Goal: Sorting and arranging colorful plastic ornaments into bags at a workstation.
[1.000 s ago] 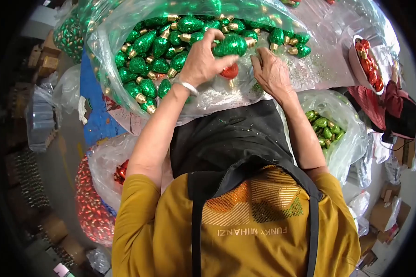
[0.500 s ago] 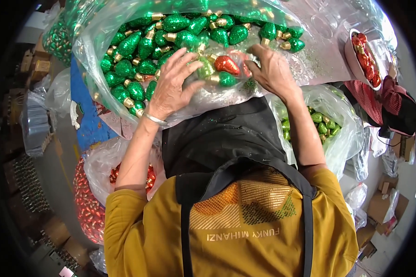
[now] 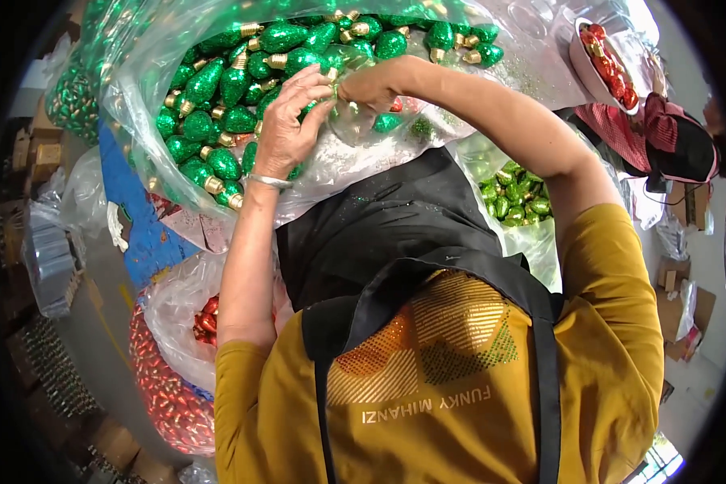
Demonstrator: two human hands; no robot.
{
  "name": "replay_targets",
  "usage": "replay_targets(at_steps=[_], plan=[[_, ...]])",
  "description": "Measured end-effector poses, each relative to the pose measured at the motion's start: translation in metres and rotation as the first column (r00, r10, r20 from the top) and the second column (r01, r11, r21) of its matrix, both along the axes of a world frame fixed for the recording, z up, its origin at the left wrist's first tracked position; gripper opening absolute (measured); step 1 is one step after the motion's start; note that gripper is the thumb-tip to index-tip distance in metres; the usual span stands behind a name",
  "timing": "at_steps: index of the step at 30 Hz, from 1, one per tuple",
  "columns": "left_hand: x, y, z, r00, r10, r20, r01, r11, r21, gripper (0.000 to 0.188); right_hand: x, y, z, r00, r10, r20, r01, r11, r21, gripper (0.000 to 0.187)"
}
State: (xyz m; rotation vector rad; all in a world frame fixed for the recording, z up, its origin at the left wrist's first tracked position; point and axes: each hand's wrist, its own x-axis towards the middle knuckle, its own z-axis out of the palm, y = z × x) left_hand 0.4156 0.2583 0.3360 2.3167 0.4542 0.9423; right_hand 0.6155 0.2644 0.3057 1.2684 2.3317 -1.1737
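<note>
Glittery green bulb ornaments (image 3: pixel 203 82) with gold screw caps fill a large clear plastic bag (image 3: pixel 141 133) lying open before me. At its near side is a small clear bag (image 3: pixel 355 127) with a red ornament (image 3: pixel 397 105) and a green ornament (image 3: pixel 386 123) by it, partly covered by my arm. My left hand (image 3: pixel 289 129), a bangle on its wrist, has its fingers bent and pinching at the small bag's edge. My right hand (image 3: pixel 369 85) reaches across to meet those fingertips, curled closed; what it pinches is hidden.
Below my right arm stands a bag of light green ornaments (image 3: pixel 515 194). A bag of red ornaments (image 3: pixel 169 391) is at the lower left. A white bowl (image 3: pixel 577 60) of red ornaments stands at the upper right, beside a red-and-black cloth item (image 3: pixel 661 141).
My right hand has swung left, from the right side of the small bag to my left fingertips. The left fingers have drawn together. The view has shifted slightly.
</note>
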Motion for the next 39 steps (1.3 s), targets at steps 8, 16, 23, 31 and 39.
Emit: replay_targets(at_steps=[8, 16, 23, 31, 39], plan=[[-0.008, 0.004, -0.001, 0.999, -0.038, 0.039, 0.041, 0.996, -0.075, 0.015, -0.008, -0.026, 0.007, 0.964, 0.202, 0.17, -0.26, 0.839, 0.479, 0.032], [-0.008, 0.007, -0.005, 0.998, -0.026, 0.049, 0.029, 0.997, -0.065, 0.014, -0.003, -0.034, 0.023, 0.974, 0.189, 0.122, -0.224, 0.82, 0.526, 0.029], [-0.004, 0.008, -0.001, 0.999, -0.03, 0.029, 0.031, 0.997, -0.068, 0.011, 0.002, -0.046, 0.055, 0.963, -0.233, -0.133, 0.259, 0.936, 0.238, 0.024], [-0.009, 0.017, 0.012, 0.989, -0.119, -0.085, 0.11, 0.989, -0.1, 0.008, 0.0, -0.038, 0.039, 0.971, 0.141, 0.194, -0.149, 0.988, 0.028, 0.017], [0.003, 0.015, 0.022, 0.964, -0.213, -0.156, 0.192, 0.971, -0.141, 0.008, -0.012, -0.033, 0.017, 0.97, 0.04, 0.241, -0.133, 0.913, 0.386, 0.024]])
